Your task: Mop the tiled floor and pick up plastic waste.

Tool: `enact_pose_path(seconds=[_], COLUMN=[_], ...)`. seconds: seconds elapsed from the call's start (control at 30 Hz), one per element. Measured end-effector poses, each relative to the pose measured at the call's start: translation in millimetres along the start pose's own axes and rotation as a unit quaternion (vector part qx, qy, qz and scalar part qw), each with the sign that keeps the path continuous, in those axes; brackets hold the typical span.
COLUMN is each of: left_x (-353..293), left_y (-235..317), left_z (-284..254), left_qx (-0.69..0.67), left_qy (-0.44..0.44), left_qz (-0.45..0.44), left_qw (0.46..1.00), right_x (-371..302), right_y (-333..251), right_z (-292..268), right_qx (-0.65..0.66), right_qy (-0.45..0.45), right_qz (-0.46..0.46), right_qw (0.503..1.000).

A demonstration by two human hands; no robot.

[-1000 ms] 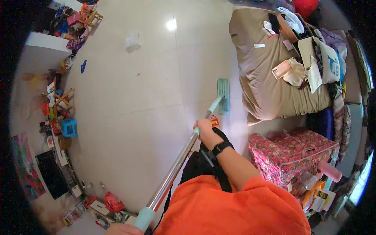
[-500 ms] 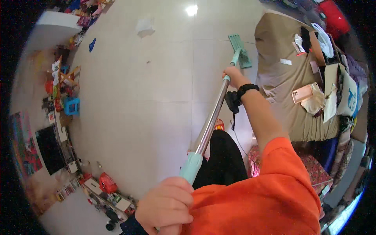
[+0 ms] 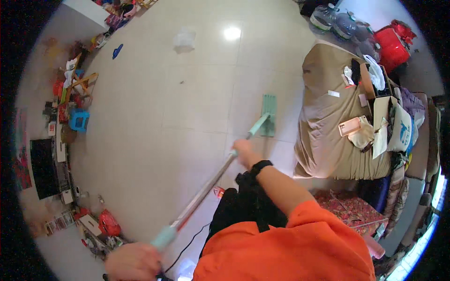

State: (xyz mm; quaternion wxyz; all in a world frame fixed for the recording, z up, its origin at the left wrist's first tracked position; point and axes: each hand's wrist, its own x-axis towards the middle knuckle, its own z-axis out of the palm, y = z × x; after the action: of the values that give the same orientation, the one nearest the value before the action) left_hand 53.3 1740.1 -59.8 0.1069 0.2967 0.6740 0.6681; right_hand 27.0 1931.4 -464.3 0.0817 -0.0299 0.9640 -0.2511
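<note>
A flat mop (image 3: 201, 193) with a metal pole and pale green grips slants across the view. Its green rectangular head (image 3: 269, 104) lies against the tiled floor, just left of a table draped in brown cloth. My left hand (image 3: 133, 261) is closed around the green grip at the upper end of the pole, low in the view. Further down the pole, my right hand (image 3: 245, 152) wraps around it close to the lower green section. A black band circles my right wrist, and a dark device with a cable hangs below it.
The cloth-covered table (image 3: 318, 136) at the right bears a phone (image 3: 349, 126), an open box and papers. Large water bottles (image 3: 323, 18) stand behind it. A white sheet-like piece (image 3: 184, 41) lies on the far floor, with a blue slipper (image 3: 117, 51) and blue stool (image 3: 79, 120) leftward.
The mop head has come nearer to me and slightly left, and has turned. Both hands have swung left with the pole; the right one is also lower in the view, which has shifted.
</note>
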Motion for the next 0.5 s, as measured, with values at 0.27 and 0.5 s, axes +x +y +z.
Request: enact_pose_path(seconds=[0.27, 0.5], left_x=[-33, -25], left_y=[48, 59], left_z=[-23, -19], left_qx=[0.109, 0.120], left_qy=[-0.138, -0.240], left_qz=[-0.020, -0.036], left_qw=[0.984, 0.963], right_x=[74, 82], right_y=[-130, -100], right_z=[59, 70], right_qx=[0.207, 0.692], right_qy=[-0.146, -0.055], right_qz=[0.023, 0.312], right_qw=[0.967, 0.648])
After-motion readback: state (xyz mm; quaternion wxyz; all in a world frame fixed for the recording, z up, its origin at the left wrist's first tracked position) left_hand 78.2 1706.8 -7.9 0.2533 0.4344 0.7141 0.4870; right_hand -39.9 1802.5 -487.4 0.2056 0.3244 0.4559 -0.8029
